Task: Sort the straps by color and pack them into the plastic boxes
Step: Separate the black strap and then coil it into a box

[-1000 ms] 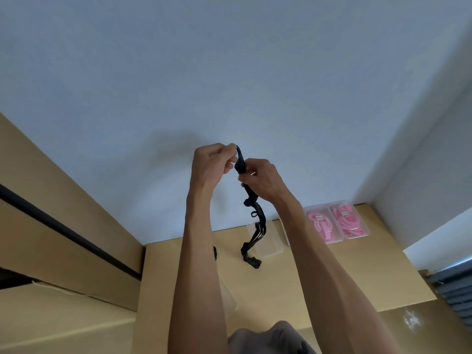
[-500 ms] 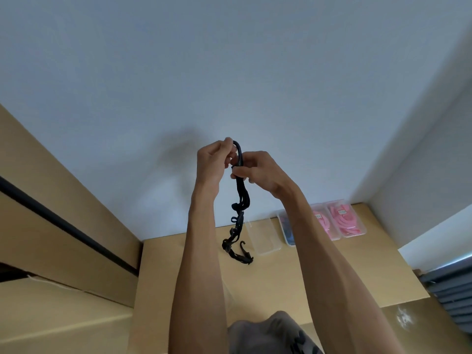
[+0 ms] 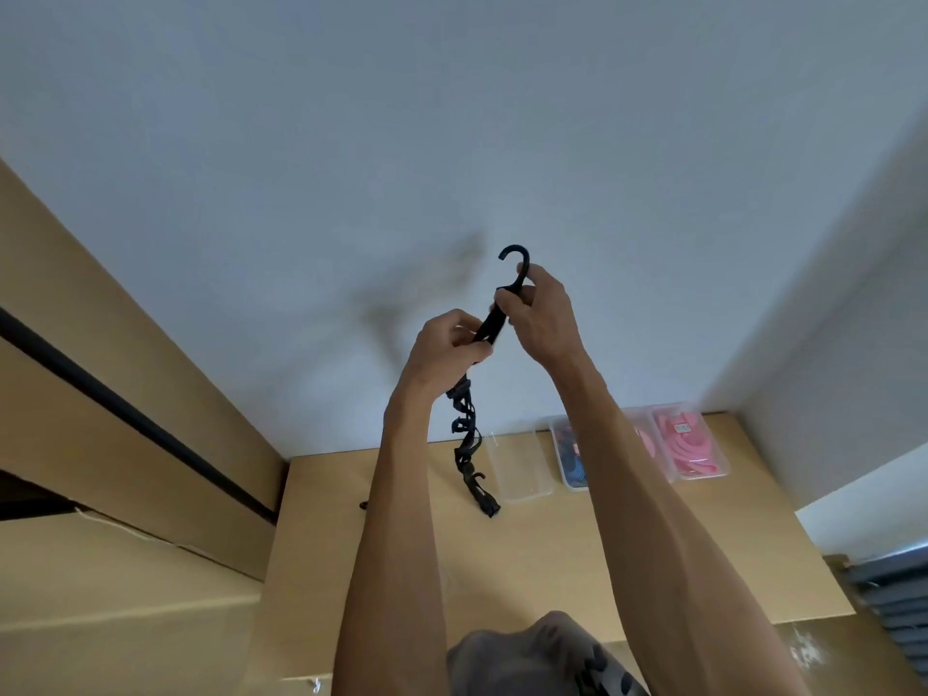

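Both hands hold the black hooked strap [image 3: 467, 434] high above the wooden desk [image 3: 527, 560], likely to straighten it: right hand [image 3: 540, 313] fingers pinch below the hook, left hand [image 3: 447, 351] fingers clamp lower (the tail dangles near the empty clear plastic box [image 3: 519, 467]).

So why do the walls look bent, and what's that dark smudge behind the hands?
Head view: the wide-angle lens bows the wall edges; the smudge is a soft shadow of the hands and black strap; the pink boxes look slightly soft.
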